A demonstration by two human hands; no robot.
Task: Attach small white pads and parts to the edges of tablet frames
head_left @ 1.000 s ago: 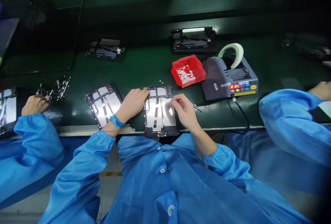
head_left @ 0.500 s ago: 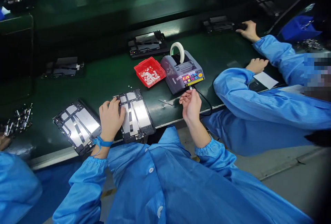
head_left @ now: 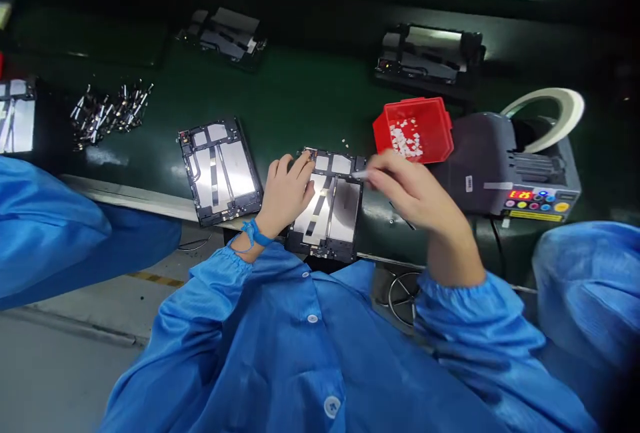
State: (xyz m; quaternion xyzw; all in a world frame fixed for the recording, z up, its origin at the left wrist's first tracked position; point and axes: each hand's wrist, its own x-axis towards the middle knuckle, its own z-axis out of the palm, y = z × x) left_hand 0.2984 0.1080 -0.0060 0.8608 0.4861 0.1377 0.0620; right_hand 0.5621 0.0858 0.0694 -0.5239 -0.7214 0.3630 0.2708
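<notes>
An opened tablet (head_left: 345, 209), its silvery inside facing up, lies at the table's front edge before me. My left hand (head_left: 285, 196) grips its left side, fingers at the upper left corner and thumb over the inner face. Above the upper right corner, my right hand (head_left: 415, 189) pinches a short pale strip of tape (head_left: 359, 174); motion blurs the fingers. Whether the strip touches the tablet I cannot tell. To the right stands a grey tape dispenser (head_left: 480, 159) with a white tape roll (head_left: 570, 116) and a lit display.
Behind my right hand sits a red bin (head_left: 435, 129) with small white pieces. A second opened tablet (head_left: 240, 173) lies left, near a pile of small metallic parts (head_left: 107, 116). Two more devices lie farther back. Dark thin tweezers-like tool (head_left: 407, 219) rests below my right hand. Co-workers' blue sleeves flank me.
My right hand has moved from the dispenser's front to the tablet's upper right corner with the tape strip. My left hand stays on the tablet. The view has turned left.
</notes>
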